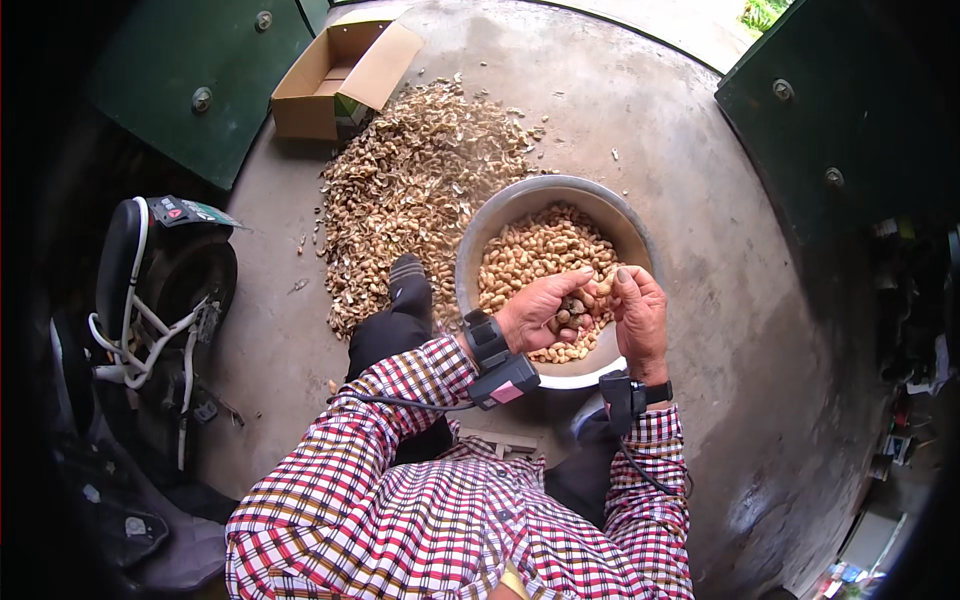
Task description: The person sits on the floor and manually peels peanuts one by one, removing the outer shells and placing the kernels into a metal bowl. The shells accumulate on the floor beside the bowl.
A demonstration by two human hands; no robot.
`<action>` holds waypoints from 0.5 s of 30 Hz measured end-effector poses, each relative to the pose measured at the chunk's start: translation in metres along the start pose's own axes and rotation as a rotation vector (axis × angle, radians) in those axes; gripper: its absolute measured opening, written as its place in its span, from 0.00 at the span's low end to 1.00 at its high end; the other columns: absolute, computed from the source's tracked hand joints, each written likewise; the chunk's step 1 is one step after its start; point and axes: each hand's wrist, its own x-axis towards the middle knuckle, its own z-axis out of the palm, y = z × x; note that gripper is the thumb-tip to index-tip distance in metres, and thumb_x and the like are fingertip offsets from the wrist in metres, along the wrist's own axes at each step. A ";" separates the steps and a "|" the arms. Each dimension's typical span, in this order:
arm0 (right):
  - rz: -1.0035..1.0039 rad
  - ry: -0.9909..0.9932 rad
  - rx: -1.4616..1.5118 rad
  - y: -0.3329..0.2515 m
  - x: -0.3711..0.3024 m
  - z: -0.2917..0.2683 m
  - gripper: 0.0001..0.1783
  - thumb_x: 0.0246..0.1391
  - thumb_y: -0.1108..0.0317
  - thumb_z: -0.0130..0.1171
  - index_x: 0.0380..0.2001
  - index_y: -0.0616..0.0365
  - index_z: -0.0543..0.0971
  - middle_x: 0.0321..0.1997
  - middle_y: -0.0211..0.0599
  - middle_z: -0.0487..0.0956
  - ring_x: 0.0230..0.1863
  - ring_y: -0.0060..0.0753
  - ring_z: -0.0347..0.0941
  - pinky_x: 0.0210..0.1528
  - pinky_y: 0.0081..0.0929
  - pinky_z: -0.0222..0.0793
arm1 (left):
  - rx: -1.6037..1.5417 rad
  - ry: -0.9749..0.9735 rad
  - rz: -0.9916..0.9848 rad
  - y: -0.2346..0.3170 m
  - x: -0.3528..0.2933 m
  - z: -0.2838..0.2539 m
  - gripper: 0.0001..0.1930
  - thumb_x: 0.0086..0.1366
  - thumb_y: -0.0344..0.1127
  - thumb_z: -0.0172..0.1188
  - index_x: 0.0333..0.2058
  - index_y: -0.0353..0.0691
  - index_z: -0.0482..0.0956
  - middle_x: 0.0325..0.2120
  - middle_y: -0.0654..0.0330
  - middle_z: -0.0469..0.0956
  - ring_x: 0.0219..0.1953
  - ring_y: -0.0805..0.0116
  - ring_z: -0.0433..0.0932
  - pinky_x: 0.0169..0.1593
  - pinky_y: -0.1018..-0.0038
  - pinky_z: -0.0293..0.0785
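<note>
Evidently, the left hand (540,310) is cupped palm-up, its fingers curled under a small clutch of reddish-brown kernels (572,318), while the right hand (641,315) pinches a pale peanut pod (604,287) between thumb and fingertip, close to the left thumb (whether that shell is cracked is too small to tell). Both are above a wide metal basin (622,218), where whole-looking pods (545,245) lie in a thick layer, so a good share of the work appears to be left. On the floor (690,200), beyond the basin's left side, a broad heap of shells (420,180), many seemingly split, suggests that plenty is done already; I would judge it well under way yet far from finished, though the only loose kernels I can make out are those in the palm. As for writing, the black wrist device (490,345) on the left arm has a pink label (507,392) with nothing legible on it. Past the heap, an open cardboard box (305,115) carries a green printed panel (347,106), too small to read. Off to the left, a decal (190,212) beside the black seat (118,250) of a white-framed vehicle (205,265) bears small marks, and the cluttered packages (900,447) at far right are equally unreadable.
</note>
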 end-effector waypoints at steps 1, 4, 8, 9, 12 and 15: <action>0.007 0.027 -0.003 -0.001 0.000 -0.002 0.07 0.53 0.68 0.52 0.28 0.61 0.73 0.23 0.24 0.72 0.22 0.11 0.62 0.28 0.11 0.60 | -0.003 0.024 0.011 -0.001 0.003 -0.004 0.16 0.60 0.48 0.50 0.32 0.39 0.72 0.20 0.64 0.70 0.19 0.77 0.70 0.15 0.85 0.59; 0.000 0.040 -0.077 -0.005 -0.001 -0.002 0.07 0.53 0.68 0.51 0.28 0.61 0.73 0.23 0.23 0.71 0.22 0.11 0.61 0.26 0.11 0.59 | -0.048 0.046 0.003 0.000 0.008 -0.010 0.17 0.60 0.49 0.49 0.31 0.39 0.73 0.21 0.63 0.72 0.19 0.75 0.70 0.14 0.85 0.59; -0.068 0.059 -0.279 0.008 0.001 -0.010 0.07 0.53 0.68 0.52 0.27 0.62 0.74 0.22 0.23 0.72 0.22 0.11 0.62 0.24 0.11 0.57 | -0.018 0.135 0.029 -0.001 0.009 -0.009 0.16 0.60 0.49 0.49 0.28 0.41 0.72 0.22 0.63 0.73 0.20 0.76 0.70 0.14 0.86 0.56; -0.067 0.062 -0.276 0.007 0.000 -0.009 0.07 0.53 0.68 0.52 0.27 0.62 0.74 0.22 0.23 0.72 0.22 0.11 0.62 0.24 0.11 0.57 | -0.009 0.123 0.021 0.000 0.007 -0.009 0.16 0.60 0.49 0.49 0.27 0.42 0.72 0.22 0.63 0.73 0.20 0.76 0.70 0.14 0.86 0.56; 0.035 -0.009 -0.254 0.003 -0.002 -0.004 0.08 0.53 0.68 0.51 0.27 0.62 0.75 0.22 0.23 0.73 0.23 0.11 0.63 0.25 0.11 0.58 | 0.015 0.102 -0.007 0.000 0.006 -0.010 0.15 0.60 0.49 0.50 0.27 0.42 0.72 0.22 0.64 0.73 0.20 0.76 0.70 0.14 0.86 0.56; 0.020 -0.062 -0.331 0.000 -0.001 -0.001 0.09 0.53 0.68 0.51 0.26 0.62 0.75 0.23 0.24 0.73 0.23 0.11 0.63 0.25 0.12 0.58 | 0.040 0.093 -0.022 -0.001 0.005 -0.008 0.15 0.59 0.49 0.50 0.27 0.43 0.72 0.21 0.64 0.72 0.19 0.75 0.71 0.13 0.86 0.56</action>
